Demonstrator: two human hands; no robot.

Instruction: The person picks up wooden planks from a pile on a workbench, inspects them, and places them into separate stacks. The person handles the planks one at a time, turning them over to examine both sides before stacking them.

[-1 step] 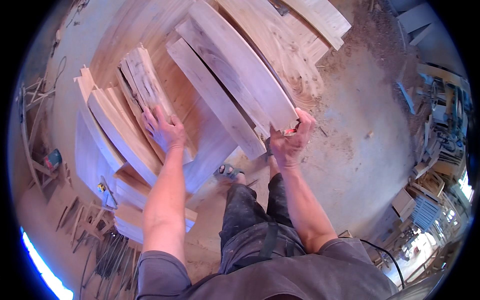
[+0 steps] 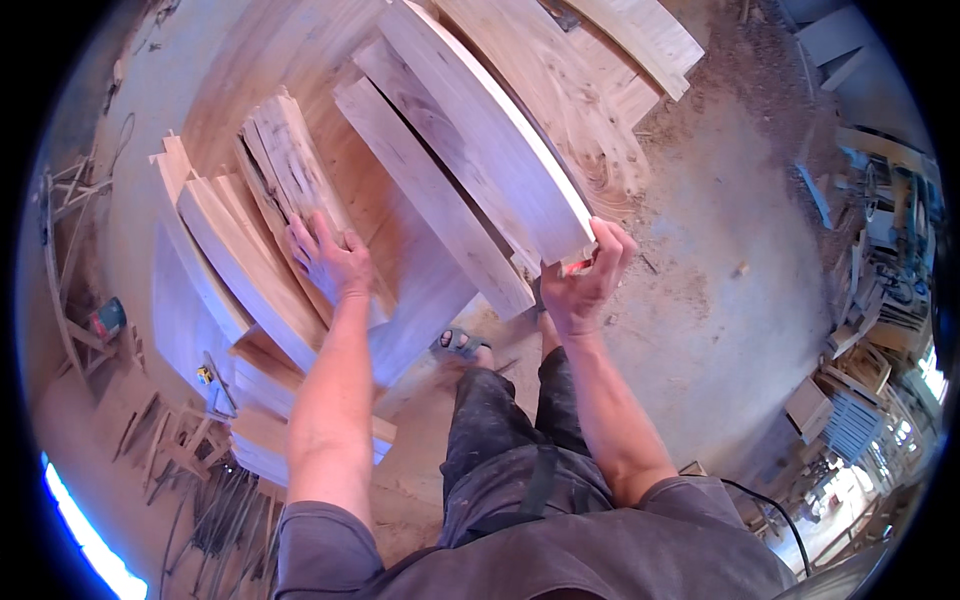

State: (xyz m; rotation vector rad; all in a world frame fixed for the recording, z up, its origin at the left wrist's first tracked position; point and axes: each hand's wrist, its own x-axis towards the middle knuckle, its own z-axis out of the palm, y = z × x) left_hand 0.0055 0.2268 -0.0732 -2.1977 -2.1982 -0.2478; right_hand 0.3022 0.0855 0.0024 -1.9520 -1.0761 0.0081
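My right hand point(image 2: 582, 290) grips the near end of a wide wooden board point(image 2: 490, 135), thumb and fingers closed about its corner. Something small and red shows between those fingers; its kind is unclear. Left of that board lies a narrower plank point(image 2: 430, 190), with a dark gap between them. My left hand point(image 2: 335, 268) rests with spread fingers on a rough, cracked plank point(image 2: 283, 150). Beside it on the left are several curved boards point(image 2: 240, 275) lying close together. A broad wooden panel point(image 2: 400, 245) is under the boards.
Further boards point(image 2: 640, 45) lie at the far right of the panel. A yellow tape measure point(image 2: 204, 375) sits at the near left. Wood scraps point(image 2: 175, 440) lie on the left floor, and stacked timber and clutter point(image 2: 885, 290) line the right. My sandalled foot point(image 2: 463, 345) stands by the panel.
The wide board in my right hand has tilted slightly, and its right edge now shows as a bright strip. My left hand stays in place.
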